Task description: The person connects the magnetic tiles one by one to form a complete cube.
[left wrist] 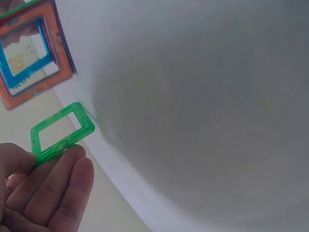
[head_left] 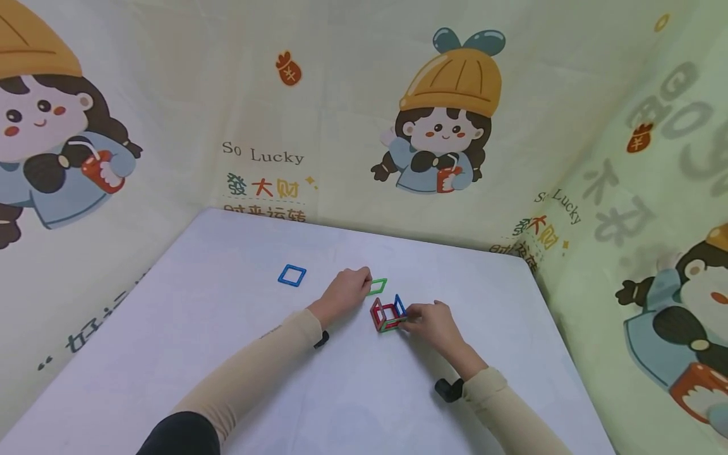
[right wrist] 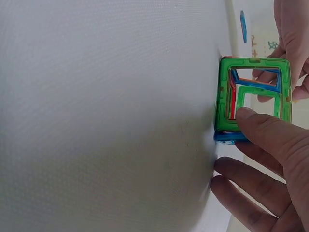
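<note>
My left hand (head_left: 345,292) pinches a green square magnetic tile (left wrist: 85,118) by one edge, between thumb and fingers. That tile is tilted, just behind a small box of magnetic tiles in the head view. The box has a red side (head_left: 375,316) at left, a blue side (head_left: 400,306) at right and a green side (right wrist: 254,63) facing me; its top is uncovered. My right hand (head_left: 436,323) holds the box at its right corner. In the right wrist view its thumb (right wrist: 260,126) presses the green side while other fingers reach round by the blue side.
A loose blue square tile (head_left: 288,284) lies flat on the white table (head_left: 227,379), left of my left hand. Printed cloth (head_left: 341,126) hangs behind the table and along its sides. Dark bands (head_left: 449,390) sit at both wrists.
</note>
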A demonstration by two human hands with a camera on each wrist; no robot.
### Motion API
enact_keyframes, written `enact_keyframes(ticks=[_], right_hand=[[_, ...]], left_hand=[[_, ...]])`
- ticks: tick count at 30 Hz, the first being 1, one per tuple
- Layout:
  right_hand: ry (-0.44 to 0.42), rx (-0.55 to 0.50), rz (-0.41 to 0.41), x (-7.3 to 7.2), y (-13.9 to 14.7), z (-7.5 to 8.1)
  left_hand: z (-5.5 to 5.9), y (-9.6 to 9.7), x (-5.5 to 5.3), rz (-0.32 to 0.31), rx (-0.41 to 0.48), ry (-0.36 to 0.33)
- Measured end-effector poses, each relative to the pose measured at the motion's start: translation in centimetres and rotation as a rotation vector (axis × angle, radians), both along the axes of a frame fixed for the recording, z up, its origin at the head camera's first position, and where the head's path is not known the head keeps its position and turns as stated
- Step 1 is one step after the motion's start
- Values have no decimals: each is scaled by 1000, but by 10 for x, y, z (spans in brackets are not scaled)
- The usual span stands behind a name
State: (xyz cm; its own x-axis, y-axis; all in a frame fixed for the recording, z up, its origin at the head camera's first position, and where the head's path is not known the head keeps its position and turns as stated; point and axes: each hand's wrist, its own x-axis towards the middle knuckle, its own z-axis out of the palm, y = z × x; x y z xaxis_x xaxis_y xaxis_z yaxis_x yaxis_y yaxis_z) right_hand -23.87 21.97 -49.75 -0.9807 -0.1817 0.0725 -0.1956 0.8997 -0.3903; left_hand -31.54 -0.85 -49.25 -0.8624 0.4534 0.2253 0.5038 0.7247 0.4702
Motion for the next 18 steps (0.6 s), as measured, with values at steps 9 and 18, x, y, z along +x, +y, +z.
enact_keyframes(ticks=[9,18], right_hand=[[30,17,-2,0,-2,1],[69,21,10,3,-2,1]], left_hand=[[2,5,9,-38,11,5],[2,7,15,-90,11,53]])
